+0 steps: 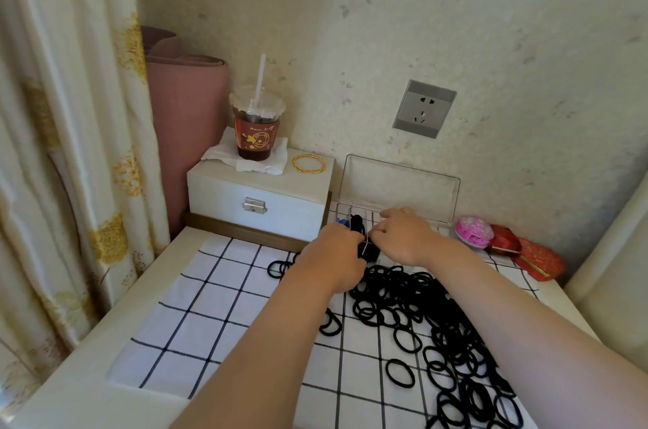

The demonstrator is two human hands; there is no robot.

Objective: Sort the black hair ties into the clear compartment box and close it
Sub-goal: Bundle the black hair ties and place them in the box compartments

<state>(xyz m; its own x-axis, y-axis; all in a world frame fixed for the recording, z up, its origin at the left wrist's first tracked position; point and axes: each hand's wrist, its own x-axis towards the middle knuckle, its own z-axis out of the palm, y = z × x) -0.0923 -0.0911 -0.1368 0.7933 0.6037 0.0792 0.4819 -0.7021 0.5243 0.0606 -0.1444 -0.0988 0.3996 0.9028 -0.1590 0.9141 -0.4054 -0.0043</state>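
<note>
A clear compartment box (399,183) stands open against the wall, its lid upright. Some black hair ties (357,223) lie in its left compartments. A big loose pile of black hair ties (420,309) spreads over the checked cloth in front. My left hand (333,256) is curled over the box's front left part, with black ties under its fingers. My right hand (403,235) is over the box's middle, fingers bent down into it. Both hands hide most of the compartments, and I cannot tell what either one holds.
A white jewellery box (259,197) stands at the back left, bearing an iced drink cup (257,127) on a tissue and a gold bangle (309,163). A pink clip (473,231) and red pouches (526,253) lie right of the clear box. A curtain hangs at the left.
</note>
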